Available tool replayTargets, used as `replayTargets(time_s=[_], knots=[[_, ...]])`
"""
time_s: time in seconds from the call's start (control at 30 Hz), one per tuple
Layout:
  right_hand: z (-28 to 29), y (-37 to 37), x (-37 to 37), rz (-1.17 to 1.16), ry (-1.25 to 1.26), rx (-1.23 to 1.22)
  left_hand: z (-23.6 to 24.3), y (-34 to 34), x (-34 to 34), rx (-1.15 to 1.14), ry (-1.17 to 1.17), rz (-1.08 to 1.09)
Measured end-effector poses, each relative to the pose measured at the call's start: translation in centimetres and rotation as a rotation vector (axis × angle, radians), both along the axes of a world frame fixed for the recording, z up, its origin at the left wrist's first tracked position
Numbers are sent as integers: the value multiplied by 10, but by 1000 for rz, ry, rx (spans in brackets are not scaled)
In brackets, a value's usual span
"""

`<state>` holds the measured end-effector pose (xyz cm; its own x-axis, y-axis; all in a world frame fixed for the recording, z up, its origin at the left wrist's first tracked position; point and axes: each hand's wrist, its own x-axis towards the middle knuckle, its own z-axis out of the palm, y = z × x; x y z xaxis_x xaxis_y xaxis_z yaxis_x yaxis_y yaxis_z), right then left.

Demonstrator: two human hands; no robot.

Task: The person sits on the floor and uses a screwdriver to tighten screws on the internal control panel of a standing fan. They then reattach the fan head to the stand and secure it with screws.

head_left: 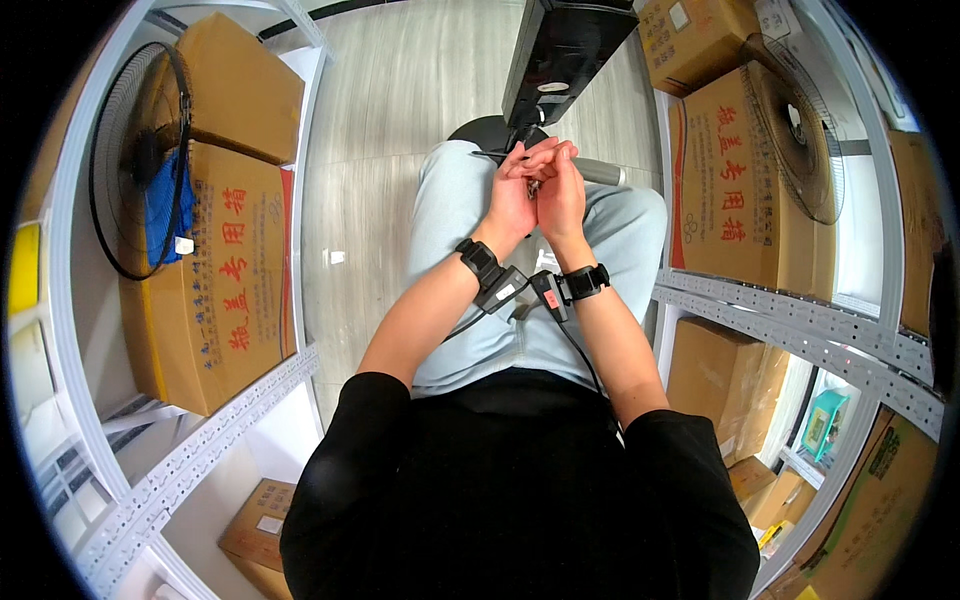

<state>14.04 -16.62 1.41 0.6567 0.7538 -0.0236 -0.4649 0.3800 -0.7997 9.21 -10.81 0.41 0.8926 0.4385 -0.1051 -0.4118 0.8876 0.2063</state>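
Note:
My left hand (512,203) and my right hand (562,200) meet between my knees, palms turned inward and fingertips touching. Their fingers are curled together over a small dark bit (535,187), which is too covered to name. Just beyond the fingers stands a tall black box-shaped device (565,60) with pale labels on its side. A round black part (475,131) shows at its foot, partly hidden by my hands and knee. A grey cylinder (602,172) lies beside my right hand, over my right knee.
Metal shelving (200,455) on the left bears cardboard boxes (235,260) and a round black fan guard (140,160). Shelving (790,325) on the right holds more boxes (725,180) and another fan guard (797,125). Cables run from straps on both wrists.

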Motion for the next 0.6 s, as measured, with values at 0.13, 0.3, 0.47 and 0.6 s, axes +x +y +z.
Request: replayTargets(time_s=[0.13, 0.3, 0.47, 0.6], knots=[[9, 4, -5, 47, -11, 35, -10, 3, -3, 20, 0, 6], [15, 4, -2, 62, -34, 71, -9, 4, -6, -63, 12, -24], [17, 4, 2, 66, 22, 114, -17, 5, -6, -124, 65, -7], [34, 1, 2, 77, 31, 76, -45, 11, -6, -216, -366, -86]])
